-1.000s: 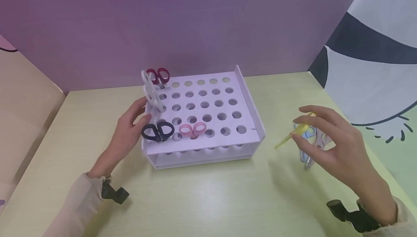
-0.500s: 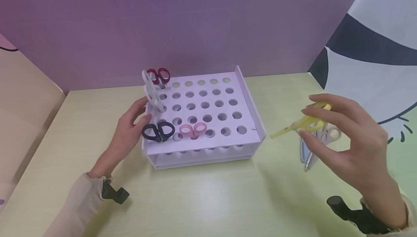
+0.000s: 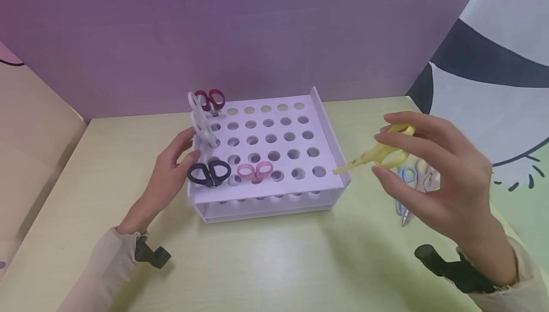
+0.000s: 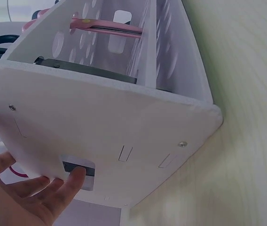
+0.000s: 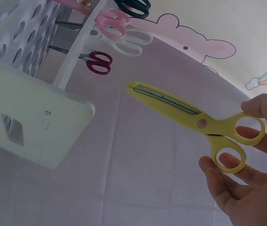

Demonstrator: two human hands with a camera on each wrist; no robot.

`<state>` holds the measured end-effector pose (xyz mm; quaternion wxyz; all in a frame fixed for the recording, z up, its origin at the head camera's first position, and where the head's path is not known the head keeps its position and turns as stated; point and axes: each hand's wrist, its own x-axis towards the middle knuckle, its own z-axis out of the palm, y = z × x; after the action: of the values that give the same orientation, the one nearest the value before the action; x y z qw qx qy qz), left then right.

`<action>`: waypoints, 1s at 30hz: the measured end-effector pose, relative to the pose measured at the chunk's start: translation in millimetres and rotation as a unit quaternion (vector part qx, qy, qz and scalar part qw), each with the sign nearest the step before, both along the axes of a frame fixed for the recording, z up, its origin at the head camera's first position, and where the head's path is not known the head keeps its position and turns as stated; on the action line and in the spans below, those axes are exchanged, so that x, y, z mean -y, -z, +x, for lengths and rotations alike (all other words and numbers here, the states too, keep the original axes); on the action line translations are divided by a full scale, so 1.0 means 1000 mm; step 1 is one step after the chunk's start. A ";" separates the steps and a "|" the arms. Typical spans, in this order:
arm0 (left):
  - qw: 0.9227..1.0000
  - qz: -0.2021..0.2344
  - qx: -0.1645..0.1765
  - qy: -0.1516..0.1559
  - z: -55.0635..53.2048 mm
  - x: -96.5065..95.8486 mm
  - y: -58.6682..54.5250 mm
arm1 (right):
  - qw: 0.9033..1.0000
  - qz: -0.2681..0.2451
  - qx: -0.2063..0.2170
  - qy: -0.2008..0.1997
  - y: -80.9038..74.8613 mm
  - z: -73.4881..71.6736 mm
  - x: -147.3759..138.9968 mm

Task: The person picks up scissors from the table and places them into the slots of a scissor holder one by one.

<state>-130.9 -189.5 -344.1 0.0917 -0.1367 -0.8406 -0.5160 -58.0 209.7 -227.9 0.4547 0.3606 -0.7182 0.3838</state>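
My right hand (image 3: 442, 169) pinches yellow scissors (image 3: 383, 152) by their finger loops. Their tip points left and overlaps the right edge of a white rack (image 3: 283, 147) in the head view. In the right wrist view, the scissors (image 5: 190, 115) look shut, blades in yellow covers, away from the rack. My left hand (image 3: 167, 162) rests against the rack's left side, a fingertip at its cut-out in the left wrist view. Black scissors (image 3: 209, 173), pink scissors (image 3: 255, 171), white scissors (image 3: 200, 120) and red scissors (image 3: 210, 100) stand in the rack's holes, handles up.
Blue scissors (image 3: 406, 175) and pale pink scissors (image 3: 424, 178) lie on the table (image 3: 274, 255) right of the rack, partly behind the right hand. A purple wall (image 3: 257, 31) stands directly behind the table. A printed panel (image 3: 497, 88) is at the right.
My right hand, holding the yellow scissors, shifts right and then back left and up, bringing their tip to the rack's right edge. The left hand and rack stay put.
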 end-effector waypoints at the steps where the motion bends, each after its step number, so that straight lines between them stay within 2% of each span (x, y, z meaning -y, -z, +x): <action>1: 1.000 0.000 -0.001 0.000 0.000 0.000 0.000 | 1.000 -0.001 -0.001 -0.005 -0.001 -0.001 0.003; 5: 1.000 0.001 -0.005 0.001 0.000 0.002 0.001 | 1.000 0.001 -0.001 -0.015 -0.004 -0.005 0.013; 20: 1.000 0.007 -0.019 0.009 -0.003 0.002 0.005 | 0.999 0.044 0.023 0.001 -0.012 -0.019 0.035; 24: 1.000 0.006 -0.014 0.009 -0.003 0.002 0.004 | 0.998 0.054 0.025 -0.005 -0.014 -0.027 0.040; 30: 1.000 -0.002 -0.010 0.005 -0.002 0.002 0.003 | 0.997 0.060 0.019 -0.036 -0.014 -0.043 0.050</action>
<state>-132.9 -191.5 -347.3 0.0969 -0.1461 -0.8398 -0.5138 -101.0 159.8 -214.4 0.4040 0.4055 -0.7354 0.3626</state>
